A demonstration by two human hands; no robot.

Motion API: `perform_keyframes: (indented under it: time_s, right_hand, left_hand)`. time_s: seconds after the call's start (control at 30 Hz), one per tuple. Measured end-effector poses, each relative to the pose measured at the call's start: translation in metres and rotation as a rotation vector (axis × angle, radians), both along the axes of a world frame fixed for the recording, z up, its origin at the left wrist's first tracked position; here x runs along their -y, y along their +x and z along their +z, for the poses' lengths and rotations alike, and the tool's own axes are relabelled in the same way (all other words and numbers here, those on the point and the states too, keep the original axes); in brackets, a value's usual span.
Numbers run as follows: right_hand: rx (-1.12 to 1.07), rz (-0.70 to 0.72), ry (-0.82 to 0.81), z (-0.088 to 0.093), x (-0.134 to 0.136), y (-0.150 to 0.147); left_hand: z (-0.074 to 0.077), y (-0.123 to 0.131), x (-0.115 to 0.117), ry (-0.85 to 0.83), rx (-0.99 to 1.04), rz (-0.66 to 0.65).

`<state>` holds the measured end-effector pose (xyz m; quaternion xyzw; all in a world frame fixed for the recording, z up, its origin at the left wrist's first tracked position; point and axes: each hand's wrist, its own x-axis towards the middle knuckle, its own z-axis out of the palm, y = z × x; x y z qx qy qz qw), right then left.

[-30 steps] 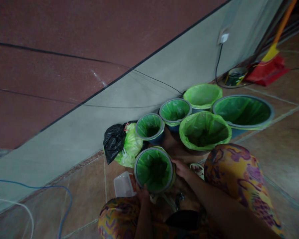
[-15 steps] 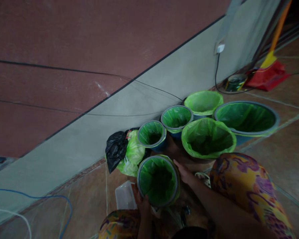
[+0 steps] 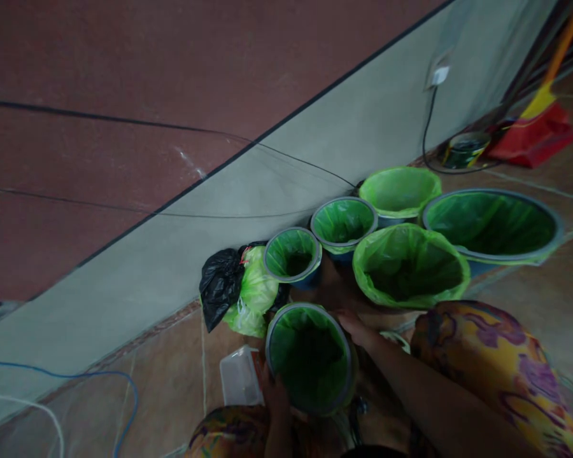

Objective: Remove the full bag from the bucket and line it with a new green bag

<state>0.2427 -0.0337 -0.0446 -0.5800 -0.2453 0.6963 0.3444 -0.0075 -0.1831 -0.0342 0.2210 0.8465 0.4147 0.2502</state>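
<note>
Between my knees is a round trash bin (image 3: 310,362) with a grey rim and a green plastic liner, its open mouth facing me. My left hand (image 3: 277,393) grips its near left side at the rim. On the far right side, my right hand (image 3: 354,327) holds the bin's edge, its fingers partly hidden behind it. The inside of the bin is dark, so I cannot tell what it contains. Just left of my left hand, a clear plastic container (image 3: 241,376) lies on the tiles.
Beyond stand several lined bins, including a small one (image 3: 292,254), a wide one (image 3: 410,266) and a large one (image 3: 494,222). Tied black (image 3: 221,286) and green bags (image 3: 258,286) lean by the wall. A red dustpan (image 3: 532,137), a can (image 3: 465,151) and a blue cable (image 3: 100,374) are farther off.
The trash bin in my hands has come a little closer to me, and both hands have moved with it. My view has shifted slightly.
</note>
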Motion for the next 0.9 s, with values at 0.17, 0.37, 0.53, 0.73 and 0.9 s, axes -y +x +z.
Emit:
perform_keyframes:
  time_s: [0.17,0.37,0.53,0.73,0.9]
  right_hand:
    - [0.234,0.054,0.085,0.0,-0.03,0.002]
    - [0.249,0.326,0.349,0.029,-0.055,-0.019]
    - [0.376,0.624,0.455,0.042,-0.044,-0.028]
    - [0.448,0.68,0.232,0.032,-0.042,-0.002]
    - [0.664,0.506,0.181,0.019,-0.042,0.016]
  left_hand:
    - [-0.011,-0.004,0.001,-0.091,-0.032,-0.07]
    - [-0.014,0.001,0.002,-0.034,-0.111,-0.188]
    - [-0.018,-0.002,0.005,-0.068,-0.145,-0.189]
    - [-0.012,0.003,0.003,-0.154,-0.155,-0.206]
    - [0.003,0.02,-0.003,-0.231,-0.076,-0.216]
